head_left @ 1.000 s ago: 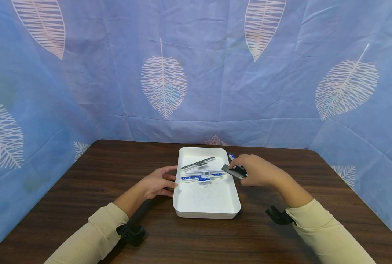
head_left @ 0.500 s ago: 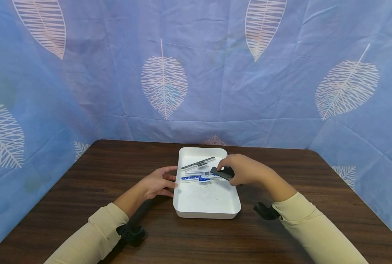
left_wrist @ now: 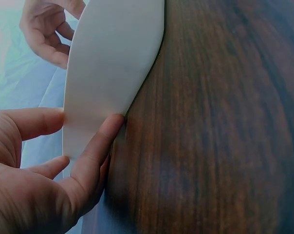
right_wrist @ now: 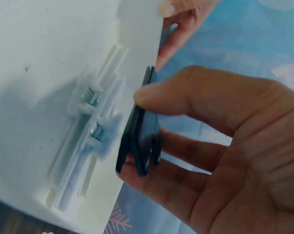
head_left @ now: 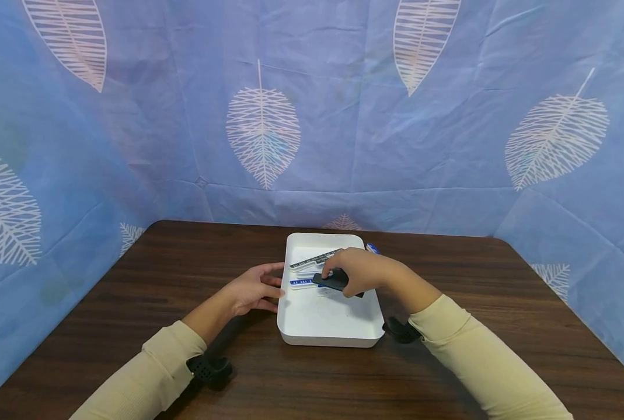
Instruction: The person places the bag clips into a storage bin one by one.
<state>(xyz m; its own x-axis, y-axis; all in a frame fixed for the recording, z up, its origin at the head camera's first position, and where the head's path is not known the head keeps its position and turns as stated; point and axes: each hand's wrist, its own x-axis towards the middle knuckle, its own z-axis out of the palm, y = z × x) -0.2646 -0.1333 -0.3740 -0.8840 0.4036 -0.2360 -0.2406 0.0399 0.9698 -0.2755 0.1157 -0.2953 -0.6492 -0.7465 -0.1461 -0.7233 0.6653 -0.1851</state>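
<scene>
A white tray [head_left: 322,324] lies on the table, and my left hand [head_left: 251,290] touches its left wall with extended fingers [left_wrist: 96,151]. My right hand [head_left: 364,271] pinches a black clip [right_wrist: 137,134] between thumb and fingers, above the tray. Beneath it in the tray lie long spring clips: one with a black-and-white strip [head_left: 312,261] and one with a blue-and-white strip [head_left: 300,283], partly hidden by the black clip. The right wrist view shows clear clips [right_wrist: 83,141] with metal springs, side by side on the tray floor.
Beyond the tray's right rim, a blue-striped piece [head_left: 372,248] shows on the dark wooden table [head_left: 227,248]. A blue cloth with white leaf prints [head_left: 317,134] hangs behind the table. Dark wrist-worn devices [head_left: 209,370] sit at both sleeves.
My right hand has moved left with the black clip, from the tray's right rim to above the clips in the tray. The left hand stays at the tray's side.
</scene>
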